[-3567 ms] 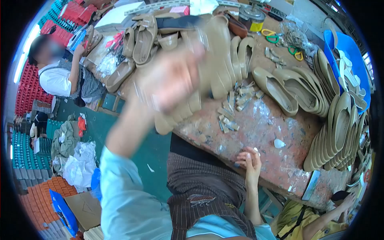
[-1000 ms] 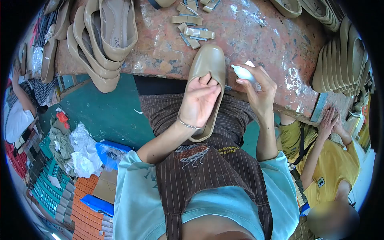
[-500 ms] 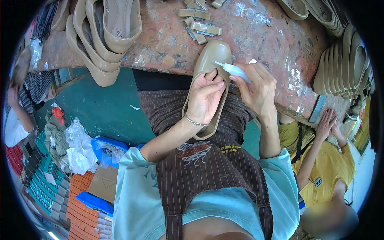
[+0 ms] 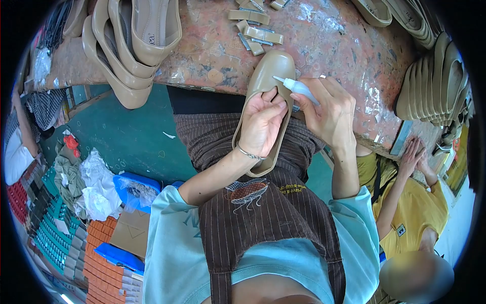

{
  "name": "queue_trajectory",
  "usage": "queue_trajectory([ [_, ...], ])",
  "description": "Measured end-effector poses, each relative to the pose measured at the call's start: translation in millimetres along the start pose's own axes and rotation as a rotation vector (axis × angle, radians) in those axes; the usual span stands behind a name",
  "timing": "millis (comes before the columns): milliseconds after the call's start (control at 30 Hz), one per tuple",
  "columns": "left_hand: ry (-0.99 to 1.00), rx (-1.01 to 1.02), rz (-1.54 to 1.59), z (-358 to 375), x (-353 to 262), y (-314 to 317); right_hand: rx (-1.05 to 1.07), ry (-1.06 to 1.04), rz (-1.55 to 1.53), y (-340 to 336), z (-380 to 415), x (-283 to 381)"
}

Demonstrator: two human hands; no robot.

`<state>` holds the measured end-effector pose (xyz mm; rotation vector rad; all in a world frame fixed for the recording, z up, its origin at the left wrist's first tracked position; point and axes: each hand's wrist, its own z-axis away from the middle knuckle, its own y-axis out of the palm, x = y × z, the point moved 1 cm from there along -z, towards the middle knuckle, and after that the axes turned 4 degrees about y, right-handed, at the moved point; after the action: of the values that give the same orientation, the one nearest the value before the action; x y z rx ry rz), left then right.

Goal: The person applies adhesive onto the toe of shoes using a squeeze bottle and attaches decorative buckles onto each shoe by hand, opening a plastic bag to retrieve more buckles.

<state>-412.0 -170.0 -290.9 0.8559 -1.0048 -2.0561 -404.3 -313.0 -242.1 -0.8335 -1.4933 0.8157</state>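
Observation:
My left hand [image 4: 262, 124] is closed on a tan, glossy shoe [image 4: 272, 70], its fingers tucked inside the opening. The toe points away from me over the table edge, and the heel lies towards my apron. Between the thumb and fingers of my right hand [image 4: 329, 109] is a small white glue bottle [image 4: 302, 90] with a narrow nozzle. That nozzle points left, its tip right at the top of the shoe's toe part. Past the toe, several tan bows [image 4: 263, 35] with glittery trim lie on the table.
Nested tan shoes [image 4: 132, 83] hang over the edge of the stained table [image 4: 212, 61] at left. More shoes [image 4: 433, 86] are stacked at right. A person in yellow [image 4: 412, 213] sits to the right with hands together. Blue bins [image 4: 132, 190] stand on the floor at lower left.
The shoe and both hands have shifted very slightly to the right in view, the bottle still at the toe part. At far left another person's arm has moved.

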Motion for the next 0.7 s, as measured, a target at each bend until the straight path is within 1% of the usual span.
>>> queue_trajectory([
  [67, -0.003, -0.004, 0.002, 0.0, -0.3, -0.2, -0.003, -0.010, -0.004, -1.7, -2.2, 3.0],
  [133, -0.002, 0.009, 0.001, -0.6, -0.1, 0.0, 0.060, 0.013, 0.021, -4.9, -3.8, 5.6],
  [267, -0.003, 0.012, 0.006, 0.2, -0.4, -0.3, 0.032, -0.016, 0.050, -6.5, -4.6, 4.9],
  [467, 0.000, -0.009, 0.026, 0.5, 1.5, -4.2, 0.073, 0.047, 0.063, -14.6, -0.7, 4.3],
  [567, 0.012, 0.036, 0.037, -0.5, 0.6, -3.0, 0.069, 0.054, 0.092, -16.4, 2.3, -0.6],
  [633, -0.016, -0.100, 0.013, 0.5, -2.1, 5.3, 0.014, 0.041, 0.017, -15.8, 5.8, -9.7],
  [667, -0.014, -0.101, 0.014, 0.3, -0.6, 1.1, 0.014, 0.040, 0.016, -13.7, 8.1, -17.0],
  [700, -0.003, -0.049, 0.064, -0.2, 2.5, -6.9, -0.051, 0.127, -0.140, -11.3, 10.5, -26.3],
])
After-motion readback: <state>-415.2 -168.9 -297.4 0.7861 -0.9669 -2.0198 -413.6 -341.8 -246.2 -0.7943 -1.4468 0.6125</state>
